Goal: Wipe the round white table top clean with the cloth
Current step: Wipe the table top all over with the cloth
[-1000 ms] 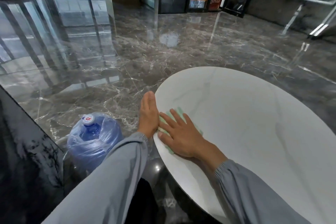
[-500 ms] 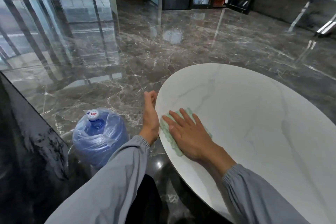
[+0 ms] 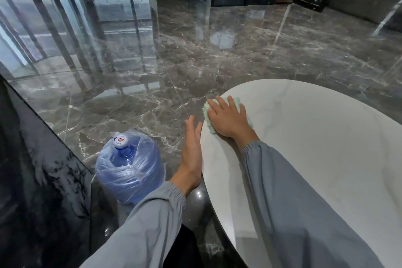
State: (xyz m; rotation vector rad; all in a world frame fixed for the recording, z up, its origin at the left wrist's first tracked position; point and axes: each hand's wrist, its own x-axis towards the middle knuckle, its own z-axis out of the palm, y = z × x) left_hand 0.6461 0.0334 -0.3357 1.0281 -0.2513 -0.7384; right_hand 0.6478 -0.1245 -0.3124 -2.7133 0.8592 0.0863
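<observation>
The round white table top point(image 3: 315, 148) with faint grey veins fills the lower right. A pale green cloth point(image 3: 237, 102) lies on it near its far left rim, mostly hidden under my right hand point(image 3: 228, 118), which presses flat on it with fingers spread. My left hand point(image 3: 192, 152) rests edge-on against the table's left rim, fingers straight and close together, holding nothing. Both arms wear grey sleeves.
A blue water jug point(image 3: 128, 167) wrapped in clear plastic stands on the glossy dark marble floor point(image 3: 195, 54) just left of the table. A black marbled slab point(image 3: 32, 180) rises at the far left. Signs and glass doors line the back wall.
My right hand has slid the cloth away from me along the table's left rim toward its far side. My left hand stays against the rim, fingers now extended.
</observation>
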